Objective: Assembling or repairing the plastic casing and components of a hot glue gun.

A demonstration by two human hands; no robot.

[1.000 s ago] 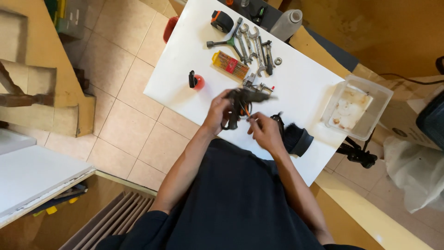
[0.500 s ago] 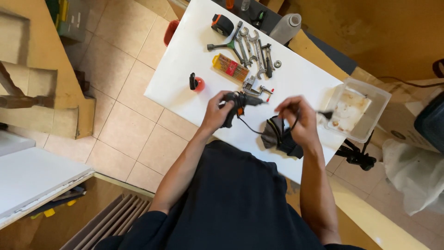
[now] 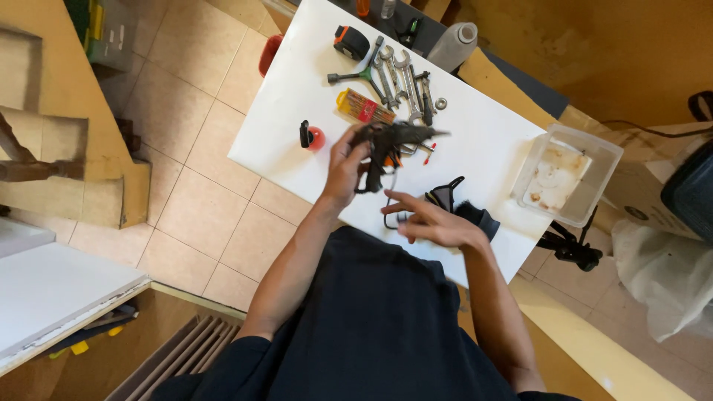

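Head view, left hand (image 3: 345, 167): fingers are wrapped round the grip of a black glue gun (image 3: 390, 145), held just above the white worktop (image 3: 483, 141).
Head view, right hand (image 3: 434, 223): fingers are loosely spread over the gun's cord (image 3: 390, 212), nothing pinched.
Nearby: wrenches (image 3: 405, 74), clear tub (image 3: 568, 174).
Risk: the cord could probably snag the loose tools if the gun is swung.

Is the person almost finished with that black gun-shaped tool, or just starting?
Hard to say, but it looks mid-way. Done: the wrenches, tape measure and box of small bits lie spread out on the white table. In hand: the left hand holds up the black gun-shaped tool, while the right hand reaches toward its cord. Left: nothing shows the tool being used on anything yet.
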